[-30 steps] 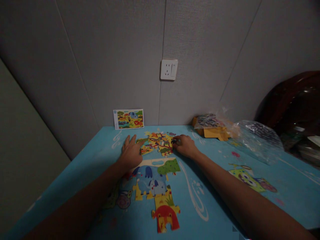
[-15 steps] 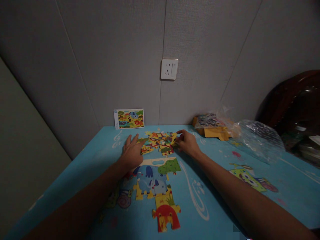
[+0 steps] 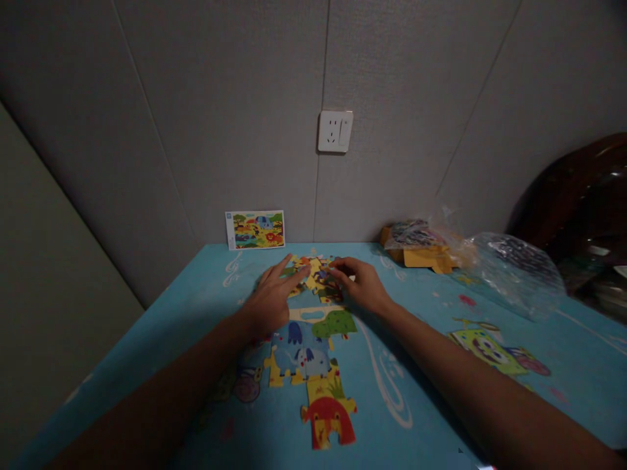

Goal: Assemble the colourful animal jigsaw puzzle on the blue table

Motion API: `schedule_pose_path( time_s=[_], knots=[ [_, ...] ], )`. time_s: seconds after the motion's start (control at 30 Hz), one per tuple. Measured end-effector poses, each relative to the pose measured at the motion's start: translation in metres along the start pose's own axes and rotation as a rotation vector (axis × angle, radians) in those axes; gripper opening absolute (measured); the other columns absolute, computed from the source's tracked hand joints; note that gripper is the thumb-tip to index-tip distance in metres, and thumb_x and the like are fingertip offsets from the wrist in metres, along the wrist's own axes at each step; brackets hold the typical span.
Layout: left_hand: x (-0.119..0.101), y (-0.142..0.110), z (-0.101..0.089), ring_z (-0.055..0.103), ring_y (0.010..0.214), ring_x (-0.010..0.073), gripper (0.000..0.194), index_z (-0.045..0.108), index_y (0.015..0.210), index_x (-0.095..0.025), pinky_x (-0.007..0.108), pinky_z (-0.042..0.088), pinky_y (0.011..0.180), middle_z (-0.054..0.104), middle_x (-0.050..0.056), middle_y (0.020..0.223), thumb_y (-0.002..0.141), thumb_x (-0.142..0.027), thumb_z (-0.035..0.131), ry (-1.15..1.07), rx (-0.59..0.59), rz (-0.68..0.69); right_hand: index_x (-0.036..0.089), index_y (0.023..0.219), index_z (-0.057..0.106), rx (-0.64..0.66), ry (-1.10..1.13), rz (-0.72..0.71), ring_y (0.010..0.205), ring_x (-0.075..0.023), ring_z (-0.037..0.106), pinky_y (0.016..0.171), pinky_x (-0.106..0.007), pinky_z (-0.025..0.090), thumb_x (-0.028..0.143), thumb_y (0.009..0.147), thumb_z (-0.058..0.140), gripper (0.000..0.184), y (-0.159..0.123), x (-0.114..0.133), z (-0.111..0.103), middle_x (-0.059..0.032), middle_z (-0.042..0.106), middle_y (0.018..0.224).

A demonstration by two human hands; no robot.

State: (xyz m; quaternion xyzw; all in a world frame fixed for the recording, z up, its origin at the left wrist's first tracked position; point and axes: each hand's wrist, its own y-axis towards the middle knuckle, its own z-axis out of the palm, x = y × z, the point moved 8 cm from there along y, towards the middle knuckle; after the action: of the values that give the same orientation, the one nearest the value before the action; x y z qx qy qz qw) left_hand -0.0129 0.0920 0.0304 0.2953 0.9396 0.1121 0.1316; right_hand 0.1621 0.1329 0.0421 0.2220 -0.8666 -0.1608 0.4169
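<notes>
Over the left side of a heap of loose puzzle pieces lies my left hand, fingers stretched and spread. Its fingertips reach a yellow puzzle piece on top of the heap. From the right, my right hand has its thumb and index finger bent at the edge of this yellow piece, seemingly pinching it; the contact is small and dim. Nearer me is a joined puzzle section with blue elephants and a green bush. A red lion piece projects from its lower end.
A picture card of the animal scene leans on the wall at the back. An orange packet and a crumpled clear plastic bag lie at the back right. The blue tablecloth bears printed cartoon figures. A socket is on the wall.
My right hand has lifted a yellow piece from the heap's right side and moved it left. My left hand has shifted right over the heap. The view has tilted slightly.
</notes>
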Motion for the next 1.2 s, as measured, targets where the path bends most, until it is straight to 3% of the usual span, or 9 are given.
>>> schedule_pose_path(
  time_s=[0.2, 0.3, 0.43, 0.6, 0.7, 0.8, 0.93, 1.1, 1.2],
  knots=[
    [0.039, -0.003, 0.004, 0.005, 0.146, 0.0444, 0.081, 0.045, 0.144, -0.026, 0.064, 0.023, 0.112, 0.022, 0.009, 0.160, 0.066, -0.005, 0.055, 0.114, 0.058, -0.396, 0.017, 0.117, 0.067, 0.289, -0.391, -0.007, 0.114, -0.0297, 0.054, 0.099, -0.043, 0.039, 0.031, 0.078, 0.069, 0.042, -0.004, -0.006, 0.014, -0.0147, 0.062, 0.121],
    [0.043, -0.005, 0.010, 0.006, 0.145, 0.0451, 0.081, 0.045, 0.144, -0.028, 0.063, 0.025, 0.111, 0.017, 0.010, 0.161, 0.067, -0.006, 0.056, 0.132, 0.098, -0.436, 0.020, 0.119, 0.066, 0.370, -0.443, 0.019, 0.115, -0.0297, 0.053, 0.099, -0.043, 0.037, 0.033, 0.080, 0.067, 0.041, -0.007, -0.007, 0.020, -0.0121, 0.063, 0.122],
    [0.041, -0.004, 0.010, 0.008, 0.146, 0.0434, 0.081, 0.045, 0.144, -0.026, 0.062, 0.027, 0.112, 0.020, 0.010, 0.160, 0.066, -0.003, 0.054, 0.126, 0.087, -0.416, 0.020, 0.119, 0.065, 0.321, -0.419, 0.037, 0.115, -0.0298, 0.052, 0.097, -0.042, 0.038, 0.030, 0.075, 0.072, 0.045, -0.004, -0.010, 0.018, -0.0125, 0.063, 0.122],
    [0.012, 0.002, -0.014, 0.022, 0.145, 0.0298, 0.070, 0.053, 0.137, -0.015, 0.051, 0.023, 0.119, 0.044, 0.009, 0.148, 0.069, 0.002, 0.046, 0.027, -0.176, -0.082, 0.010, 0.093, 0.070, 0.229, -0.018, 0.192, 0.071, -0.0168, 0.059, 0.068, -0.029, 0.045, 0.029, 0.079, 0.063, 0.024, 0.004, -0.018, 0.001, -0.0081, 0.068, 0.080],
    [-0.016, -0.003, -0.024, 0.037, 0.138, 0.0227, 0.049, 0.068, 0.115, -0.017, 0.046, 0.031, 0.117, 0.058, 0.007, 0.136, 0.076, -0.001, 0.043, -0.126, -0.266, 0.218, 0.011, 0.074, 0.067, 0.435, 0.303, 0.305, 0.052, -0.0103, 0.050, 0.053, -0.024, 0.040, 0.036, 0.074, 0.066, 0.025, -0.004, -0.015, 0.006, -0.0011, 0.059, 0.058],
    [-0.042, -0.010, -0.016, 0.048, 0.130, 0.0226, 0.030, 0.074, 0.090, -0.018, 0.045, 0.037, 0.113, 0.063, 0.008, 0.129, 0.080, -0.006, 0.048, -0.261, -0.132, 0.452, 0.012, 0.072, 0.068, 0.774, 0.380, 0.319, 0.045, -0.0081, 0.049, 0.045, -0.021, 0.038, 0.036, 0.067, 0.074, 0.026, -0.025, -0.002, 0.021, 0.0019, 0.059, 0.054],
    [-0.057, -0.017, -0.003, 0.051, 0.127, 0.0264, 0.013, 0.073, 0.090, -0.018, 0.047, 0.039, 0.111, 0.059, 0.012, 0.134, 0.080, -0.021, 0.065, -0.338, 0.061, 0.499, 0.014, 0.078, 0.070, 1.065, 0.280, 0.333, 0.042, -0.0070, 0.052, 0.040, -0.018, 0.035, 0.033, 0.063, 0.077, 0.025, -0.051, 0.004, 0.038, 0.0043, 0.061, 0.055],
    [-0.065, -0.019, -0.005, 0.050, 0.126, 0.0279, 0.016, 0.073, 0.092, -0.020, 0.047, 0.038, 0.109, 0.057, 0.012, 0.133, 0.077, -0.022, 0.072, -0.364, 0.087, 0.501, 0.013, 0.078, 0.069, 1.074, 0.181, 0.276, 0.041, -0.0053, 0.047, 0.039, -0.017, 0.031, 0.037, 0.064, 0.079, 0.029, -0.053, 0.007, 0.041, 0.0055, 0.056, 0.051],
    [-0.072, -0.019, -0.007, 0.056, 0.112, 0.0246, 0.022, 0.074, 0.098, -0.023, 0.042, 0.043, 0.100, 0.063, 0.010, 0.118, 0.077, -0.019, 0.072, -0.386, 0.082, 0.530, 0.012, 0.078, 0.069, 1.096, 0.183, 0.248, 0.042, -0.0053, 0.045, 0.042, -0.019, 0.031, 0.042, 0.065, 0.079, 0.034, -0.054, 0.009, 0.039, 0.0036, 0.058, 0.054]
  ],
)
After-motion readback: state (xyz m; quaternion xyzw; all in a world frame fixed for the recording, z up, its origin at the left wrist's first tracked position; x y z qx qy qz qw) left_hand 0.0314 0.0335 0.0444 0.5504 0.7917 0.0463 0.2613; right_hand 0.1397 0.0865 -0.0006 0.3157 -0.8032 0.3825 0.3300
